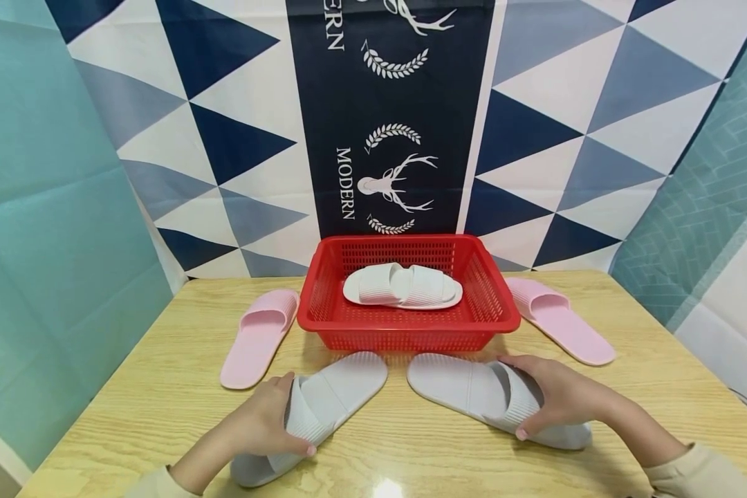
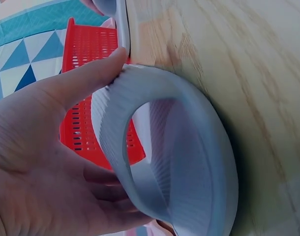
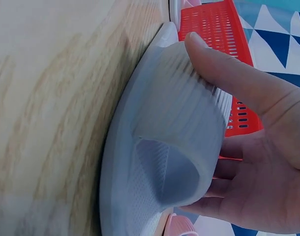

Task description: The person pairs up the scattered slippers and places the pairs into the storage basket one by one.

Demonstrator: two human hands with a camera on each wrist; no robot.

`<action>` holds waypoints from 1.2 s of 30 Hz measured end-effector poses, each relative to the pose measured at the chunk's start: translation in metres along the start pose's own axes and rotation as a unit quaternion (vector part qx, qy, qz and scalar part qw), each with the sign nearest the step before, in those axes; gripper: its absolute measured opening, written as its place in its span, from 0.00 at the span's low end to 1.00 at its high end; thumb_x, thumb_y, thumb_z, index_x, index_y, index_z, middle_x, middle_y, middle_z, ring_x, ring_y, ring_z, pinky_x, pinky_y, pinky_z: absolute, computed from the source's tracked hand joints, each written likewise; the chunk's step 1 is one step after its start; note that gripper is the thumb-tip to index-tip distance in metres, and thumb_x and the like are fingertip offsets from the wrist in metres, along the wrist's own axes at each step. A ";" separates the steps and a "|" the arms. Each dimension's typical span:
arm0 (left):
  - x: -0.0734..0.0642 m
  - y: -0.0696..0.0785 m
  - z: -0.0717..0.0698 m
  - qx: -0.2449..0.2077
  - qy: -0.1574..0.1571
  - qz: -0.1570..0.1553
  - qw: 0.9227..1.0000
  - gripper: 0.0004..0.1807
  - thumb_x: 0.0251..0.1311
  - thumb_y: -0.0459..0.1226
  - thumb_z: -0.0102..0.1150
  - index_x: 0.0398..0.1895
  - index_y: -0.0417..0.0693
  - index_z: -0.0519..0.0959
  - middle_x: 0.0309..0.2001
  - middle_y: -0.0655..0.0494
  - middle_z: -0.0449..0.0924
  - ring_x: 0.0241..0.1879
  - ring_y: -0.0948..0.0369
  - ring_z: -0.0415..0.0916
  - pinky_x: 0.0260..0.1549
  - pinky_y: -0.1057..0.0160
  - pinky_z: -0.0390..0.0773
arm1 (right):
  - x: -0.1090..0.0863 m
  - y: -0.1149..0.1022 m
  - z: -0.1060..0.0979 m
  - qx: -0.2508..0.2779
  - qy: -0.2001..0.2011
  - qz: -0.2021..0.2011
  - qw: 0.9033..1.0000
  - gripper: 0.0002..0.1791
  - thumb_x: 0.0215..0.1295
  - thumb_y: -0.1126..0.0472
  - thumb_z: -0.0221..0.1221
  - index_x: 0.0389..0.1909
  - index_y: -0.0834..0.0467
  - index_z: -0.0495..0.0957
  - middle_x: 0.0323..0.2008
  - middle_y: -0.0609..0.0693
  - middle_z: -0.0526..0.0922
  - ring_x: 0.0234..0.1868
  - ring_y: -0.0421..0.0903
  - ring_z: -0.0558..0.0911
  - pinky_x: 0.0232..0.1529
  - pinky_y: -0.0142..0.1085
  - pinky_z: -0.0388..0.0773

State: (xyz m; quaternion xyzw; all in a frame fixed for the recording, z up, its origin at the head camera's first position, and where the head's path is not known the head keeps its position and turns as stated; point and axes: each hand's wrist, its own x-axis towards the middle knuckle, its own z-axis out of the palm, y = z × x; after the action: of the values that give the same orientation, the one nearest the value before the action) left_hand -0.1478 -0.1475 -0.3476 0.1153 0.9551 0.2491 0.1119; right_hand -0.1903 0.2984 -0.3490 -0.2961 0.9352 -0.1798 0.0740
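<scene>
Two grey slippers lie on the wooden table in the head view, toes pointing outward and heels close together in the middle. My left hand [image 1: 266, 418] spans the ribbed strap of the left grey slipper [image 1: 345, 384], thumb on one side and fingers on the other. Across from it, my right hand [image 1: 563, 394] grips the strap of the right grey slipper [image 1: 445, 379] in the same way. The left wrist view has the thumb at the edge of the strap [image 2: 150, 81]. In the right wrist view the thumb touches the ribbed strap [image 3: 179, 108], fingers partly hidden behind it.
Behind the grey slippers stands a red perforated basket [image 1: 404, 326] with a pair of white slippers [image 1: 376, 283] inside. One pink slipper [image 1: 254, 346] lies left of the basket, another pink slipper [image 1: 573, 332] to its right. A patterned cloth [image 1: 249, 131] hangs behind the table [image 1: 155, 373].
</scene>
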 end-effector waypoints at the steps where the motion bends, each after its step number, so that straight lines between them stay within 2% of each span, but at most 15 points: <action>1: 0.000 0.001 0.001 0.005 0.002 -0.002 1.000 0.65 0.29 0.53 0.80 0.66 0.21 0.56 0.61 0.27 0.67 0.64 0.38 0.65 0.61 0.40 0.68 | 0.000 0.000 0.000 0.000 0.002 0.003 1.000 0.54 0.40 0.39 0.73 0.64 0.67 0.66 0.59 0.59 0.77 0.56 0.58 0.77 0.52 0.40 0.79; 4: 0.001 0.002 0.003 0.014 0.009 -0.005 1.000 0.66 0.27 0.53 0.80 0.65 0.20 0.57 0.61 0.27 0.67 0.63 0.39 0.65 0.61 0.40 0.68 | 0.000 -0.002 0.001 0.002 0.004 0.014 1.000 0.55 0.39 0.38 0.73 0.64 0.66 0.66 0.59 0.57 0.77 0.56 0.57 0.77 0.51 0.41 0.79; 20: 0.002 0.006 0.009 0.039 0.055 -0.014 0.998 0.67 0.20 0.53 0.81 0.64 0.21 0.61 0.57 0.29 0.72 0.58 0.43 0.71 0.57 0.45 0.73 | 0.001 -0.004 0.003 -0.005 0.022 0.015 1.000 0.53 0.38 0.40 0.74 0.63 0.65 0.67 0.57 0.56 0.78 0.54 0.53 0.78 0.49 0.41 0.80; 30: 0.002 0.007 0.009 0.039 0.060 -0.013 0.997 0.65 0.19 0.53 0.81 0.63 0.23 0.63 0.56 0.32 0.73 0.56 0.46 0.73 0.55 0.45 0.75 | 0.001 -0.006 0.002 -0.014 0.033 0.020 0.999 0.51 0.35 0.39 0.74 0.61 0.63 0.71 0.55 0.53 0.80 0.51 0.50 0.79 0.47 0.41 0.81; 36: 0.001 0.002 0.007 0.038 0.057 -0.010 0.998 0.63 0.19 0.54 0.81 0.62 0.25 0.65 0.55 0.35 0.75 0.54 0.48 0.74 0.54 0.46 0.75 | 0.001 -0.006 0.003 -0.030 0.051 0.004 0.998 0.50 0.35 0.39 0.75 0.59 0.62 0.72 0.54 0.51 0.81 0.50 0.49 0.80 0.47 0.38 0.81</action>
State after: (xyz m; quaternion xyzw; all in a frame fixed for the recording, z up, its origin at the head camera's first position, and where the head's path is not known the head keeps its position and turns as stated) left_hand -0.1461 -0.1423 -0.3527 0.0957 0.9698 0.2174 0.0555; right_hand -0.1868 0.2921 -0.3497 -0.2845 0.9440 -0.1662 0.0178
